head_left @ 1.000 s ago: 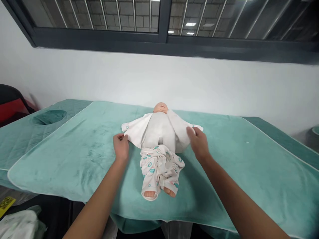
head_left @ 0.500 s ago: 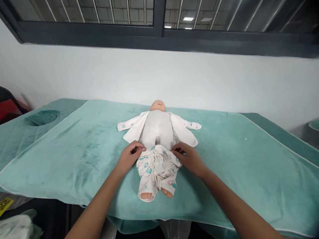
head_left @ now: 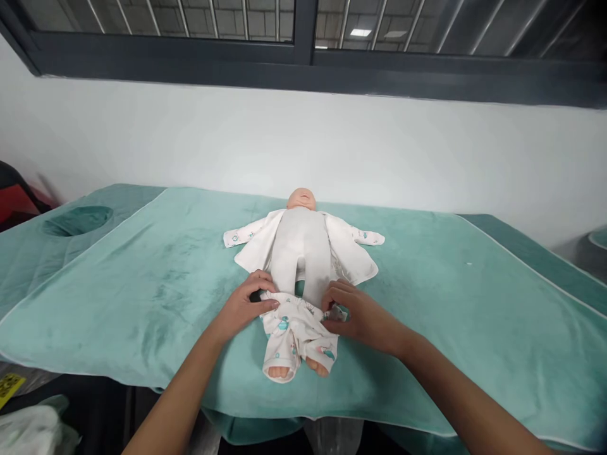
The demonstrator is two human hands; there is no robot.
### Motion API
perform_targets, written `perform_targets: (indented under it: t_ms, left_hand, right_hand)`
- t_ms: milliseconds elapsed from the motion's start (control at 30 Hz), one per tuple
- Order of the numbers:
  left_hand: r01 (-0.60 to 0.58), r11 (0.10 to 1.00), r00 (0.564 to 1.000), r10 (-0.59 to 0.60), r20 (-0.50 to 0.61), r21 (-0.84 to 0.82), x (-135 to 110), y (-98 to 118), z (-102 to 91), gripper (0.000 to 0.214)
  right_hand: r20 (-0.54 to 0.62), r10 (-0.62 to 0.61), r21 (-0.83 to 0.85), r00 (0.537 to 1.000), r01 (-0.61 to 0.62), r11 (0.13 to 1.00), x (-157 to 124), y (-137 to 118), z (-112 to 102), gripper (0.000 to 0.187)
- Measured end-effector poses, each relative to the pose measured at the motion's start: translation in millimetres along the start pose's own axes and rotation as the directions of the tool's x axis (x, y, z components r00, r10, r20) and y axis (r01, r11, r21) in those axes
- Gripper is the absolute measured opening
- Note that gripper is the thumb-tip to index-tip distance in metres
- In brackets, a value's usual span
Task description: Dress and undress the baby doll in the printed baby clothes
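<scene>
Teal blanket (head_left: 156, 297) beneath doll (head_left: 302, 230); white wall (head_left: 303, 139) behind.

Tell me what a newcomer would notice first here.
Probably the doll on its back mid-picture on green cloth, its white jacket spread open. Then the left hand and right hand gripping the patterned trousers around its legs. Above, a dark-framed window tops the white wall.

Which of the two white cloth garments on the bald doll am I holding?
The white cloth trousers with teal prints, low on the doll: left hand and right hand grip their waist. The open white jacket, higher up, is in neither.
</scene>
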State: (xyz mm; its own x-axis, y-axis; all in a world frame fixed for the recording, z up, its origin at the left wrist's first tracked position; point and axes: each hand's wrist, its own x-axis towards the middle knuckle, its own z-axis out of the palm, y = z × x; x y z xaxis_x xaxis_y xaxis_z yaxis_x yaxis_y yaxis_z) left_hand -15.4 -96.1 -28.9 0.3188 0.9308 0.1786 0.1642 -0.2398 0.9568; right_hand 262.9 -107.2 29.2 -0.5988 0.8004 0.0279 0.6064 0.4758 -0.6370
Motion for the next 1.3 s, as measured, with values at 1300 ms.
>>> perform_targets:
  t_ms: [1300]
  left_hand:
    - [0.158, 0.916, 0.885, 0.034, -0.464, 0.369, 76.1, 4.8, -3.8, 0.017]
  right_hand:
    - [-0.560, 0.137, 0.163, 0.817, -0.053, 0.985, 78.0, 64.8, 2.6, 0.017]
